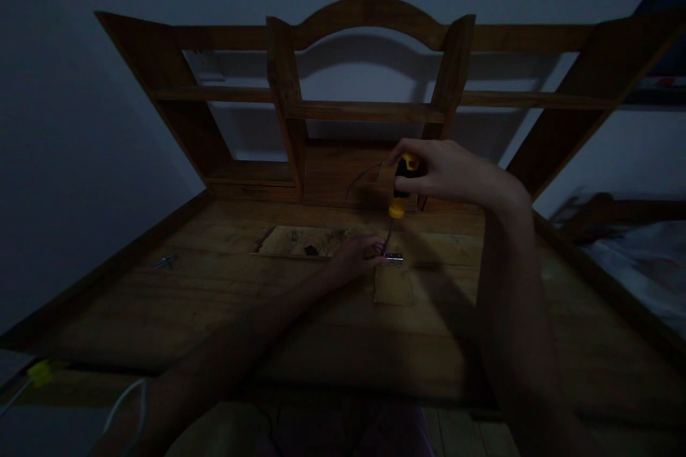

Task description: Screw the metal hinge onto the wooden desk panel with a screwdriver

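My right hand (pixel 436 168) is wrapped round the yellow and black handle of a screwdriver (pixel 396 211), held nearly upright with its shaft pointing down. The tip meets a small shiny metal piece (pixel 394 258), which looks like a hinge. My left hand (pixel 358 257) rests on the desk with its fingertips pinched at the left end of that metal piece, right by the screwdriver's tip. What the fingers grip is too small and dark to make out. Under the metal lies a thin square wooden board (pixel 393 287).
A wooden desk (pixel 214 314) carries a shelf unit (pixel 364 113) along its back. Left of my hands is a shallow tray-like piece (pixel 284 239) with small bits in it. Small metal parts (pixel 165 261) lie farther left. A yellow object (pixel 41 373) is at the lower left.
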